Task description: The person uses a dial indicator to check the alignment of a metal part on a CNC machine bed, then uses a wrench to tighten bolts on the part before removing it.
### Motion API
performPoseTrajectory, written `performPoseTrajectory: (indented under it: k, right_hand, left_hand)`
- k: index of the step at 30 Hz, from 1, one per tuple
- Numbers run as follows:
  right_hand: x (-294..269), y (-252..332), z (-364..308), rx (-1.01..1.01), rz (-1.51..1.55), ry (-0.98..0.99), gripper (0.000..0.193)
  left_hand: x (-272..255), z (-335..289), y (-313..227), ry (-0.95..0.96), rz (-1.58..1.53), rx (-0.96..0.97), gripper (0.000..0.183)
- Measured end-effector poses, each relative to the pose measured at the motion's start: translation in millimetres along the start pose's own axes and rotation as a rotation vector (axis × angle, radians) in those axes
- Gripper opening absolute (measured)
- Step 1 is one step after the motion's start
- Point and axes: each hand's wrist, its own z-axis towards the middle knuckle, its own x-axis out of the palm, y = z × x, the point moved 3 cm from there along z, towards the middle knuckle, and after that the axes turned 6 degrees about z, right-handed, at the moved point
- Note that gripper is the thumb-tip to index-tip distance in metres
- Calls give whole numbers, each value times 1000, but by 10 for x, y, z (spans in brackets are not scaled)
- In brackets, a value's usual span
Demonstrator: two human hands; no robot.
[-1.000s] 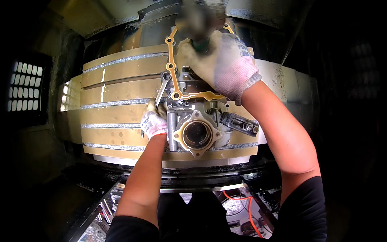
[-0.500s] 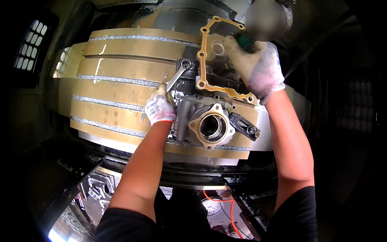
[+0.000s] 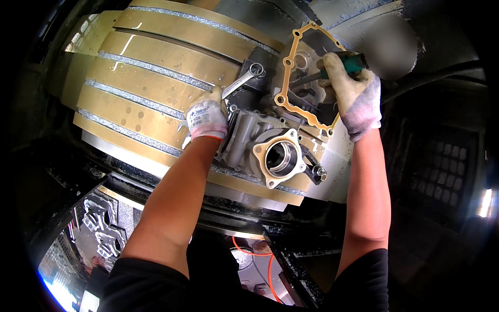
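In my left hand (image 3: pixel 207 115), which is gloved, is a combination wrench (image 3: pixel 238 85); its ring end points up and right over a dark block. My gloved right hand (image 3: pixel 354 93) is closed around the green and black handle of a screwdriver (image 3: pixel 349 64). The dark shaft reaches left into the open cavity of a metal casting whose tan machined rim (image 3: pixel 286 78) stands up; its tip is hard to make out. Nearer to me, a grey metal housing (image 3: pixel 244 136) has a round bored opening inside a four-lobed flange (image 3: pixel 258 150).
The castings sit on a tan machine table (image 3: pixel 156 93) with several chip-filled slots. A black clamp (image 3: pixel 313 169) lies right of the flange. A blurred round grey shape (image 3: pixel 390 47) hangs beyond my right hand. An orange hose (image 3: pixel 270 270) and other metal castings (image 3: pixel 104 223) show below the table.
The view has turned and shifted, so the table appears tilted. My right hand has shifted, and more of the screwdriver's handle and shaft now shows. The left hand still holds the wrench.
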Motion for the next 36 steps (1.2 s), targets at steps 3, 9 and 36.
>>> performPoseTrajectory:
  k: [3,9,36]
  right_hand:
    - [-16,-53,18,-36,89,-20,31]
    - [-86,-68,36,12,54,9,30]
    - [-86,-164,7,39,174,-27,31]
  left_hand:
    - [16,6,19,-11,6,4,34]
    - [-50,10,-48,0,-11,4,28]
    - [-36,2,-28,16,48,4,35]
